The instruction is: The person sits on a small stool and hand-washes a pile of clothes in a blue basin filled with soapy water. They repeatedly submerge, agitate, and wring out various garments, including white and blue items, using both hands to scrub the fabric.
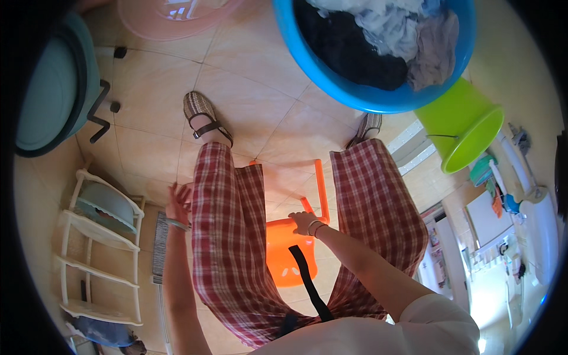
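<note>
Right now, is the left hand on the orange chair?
No, the left hand is beside the checked trousers, while the right hand is at the orange chair.

From the head, one wide fisheye looks steeply down: shirt close at the lower edge, trousers mid-frame, the floor farther below.

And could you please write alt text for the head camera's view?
A right hand touches an orange stool, with the left hand open beside red plaid trousers. A blue tub of black, white and greyish cloth stands ahead, near a green bucket.
</note>
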Available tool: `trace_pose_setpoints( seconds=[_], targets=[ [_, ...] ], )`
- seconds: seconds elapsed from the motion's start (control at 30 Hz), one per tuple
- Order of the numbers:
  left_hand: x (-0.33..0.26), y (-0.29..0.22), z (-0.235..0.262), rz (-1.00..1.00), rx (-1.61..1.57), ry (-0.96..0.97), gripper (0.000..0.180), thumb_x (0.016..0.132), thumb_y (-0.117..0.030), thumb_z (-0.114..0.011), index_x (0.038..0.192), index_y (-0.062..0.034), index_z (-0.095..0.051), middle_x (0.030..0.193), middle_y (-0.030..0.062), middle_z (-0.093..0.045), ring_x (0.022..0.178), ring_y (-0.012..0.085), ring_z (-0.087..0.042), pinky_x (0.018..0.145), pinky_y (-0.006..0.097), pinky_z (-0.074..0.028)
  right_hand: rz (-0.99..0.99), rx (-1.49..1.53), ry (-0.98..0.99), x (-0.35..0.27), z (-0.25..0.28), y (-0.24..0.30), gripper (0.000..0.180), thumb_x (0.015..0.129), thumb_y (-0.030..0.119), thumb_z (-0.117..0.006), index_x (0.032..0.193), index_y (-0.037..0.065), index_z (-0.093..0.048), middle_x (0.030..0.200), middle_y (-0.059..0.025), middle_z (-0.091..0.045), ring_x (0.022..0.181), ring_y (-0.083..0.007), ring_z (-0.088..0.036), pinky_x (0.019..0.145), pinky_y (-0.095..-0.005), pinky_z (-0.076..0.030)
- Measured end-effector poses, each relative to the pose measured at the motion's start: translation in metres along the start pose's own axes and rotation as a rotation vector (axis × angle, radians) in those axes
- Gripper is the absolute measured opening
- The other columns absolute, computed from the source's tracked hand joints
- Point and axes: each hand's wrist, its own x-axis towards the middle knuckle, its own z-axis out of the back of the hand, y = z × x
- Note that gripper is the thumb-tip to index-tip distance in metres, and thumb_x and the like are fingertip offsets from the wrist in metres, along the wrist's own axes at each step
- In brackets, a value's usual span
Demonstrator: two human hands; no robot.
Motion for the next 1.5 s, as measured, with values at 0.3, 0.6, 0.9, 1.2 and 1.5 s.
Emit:
trace_pose_setpoints(
  seconds=[0.3,0.6,0.9,1.2,1.5],
  targets=[
    [-0.230,-0.135,-0.236,-0.551,-0.003,0.409,0.050,0.099,-0.035,-0.037,0.142,-0.0090,-0.032,0.135,0.0119,-0.045,0.127,0.0230,-0.042,0.108,0.040,-0.031,0.195,0.239,-0.074,-0.016,0.016,-0.023,0.030,0.077,0.018,-0.067,0.103,0.006,-0.057,0.099,-0.0157,-0.065,0.099,-0.0351,-0.059,0.083,-0.0431,-0.047],
    [-0.271,-0.098,-0.323,-0.249,0.055,0.606,0.045,0.099,-0.031,-0.039,0.138,-0.0095,-0.038,0.127,0.0076,-0.050,0.116,0.0221,-0.049,0.100,0.040,-0.038,0.371,0.314,-0.153,0.003,0.052,-0.023,0.030,0.086,0.033,-0.056,0.093,0.005,-0.062,0.092,-0.0206,-0.064,0.095,-0.0360,-0.061,0.081,-0.0399,-0.048],
    [-0.272,-0.129,-0.379,-0.405,0.137,0.854,0.041,0.097,-0.028,-0.043,0.135,-0.0116,-0.042,0.125,0.0050,-0.051,0.114,0.0201,-0.050,0.099,0.039,-0.039,0.525,0.093,-0.047,0.040,0.037,-0.046,0.029,0.080,0.023,-0.066,0.091,-0.003,-0.058,0.089,-0.0207,-0.064,0.086,-0.0311,-0.063,0.072,-0.0409,-0.048],
    [-0.277,-0.131,-0.381,-0.476,0.040,0.980,0.041,0.095,-0.026,-0.046,0.133,-0.0095,-0.043,0.122,0.0065,-0.052,0.112,0.0202,-0.051,0.097,0.038,-0.041,0.515,0.055,-0.092,0.058,0.034,-0.050,0.019,0.078,0.015,-0.059,0.092,0.002,-0.061,0.085,-0.0139,-0.062,0.074,-0.0184,-0.056,0.069,-0.0315,-0.046],
    [-0.314,-0.111,-0.373,-0.597,0.101,1.087,0.039,0.095,-0.029,-0.048,0.129,-0.0095,-0.047,0.120,0.0053,-0.054,0.109,0.0195,-0.053,0.095,0.037,-0.043,0.832,1.777,-0.834,0.029,0.233,-0.113,0.034,0.089,0.028,-0.058,0.113,0.003,-0.056,0.108,-0.0092,-0.061,0.099,-0.0206,-0.058,0.087,-0.0348,-0.047]
  ],
)
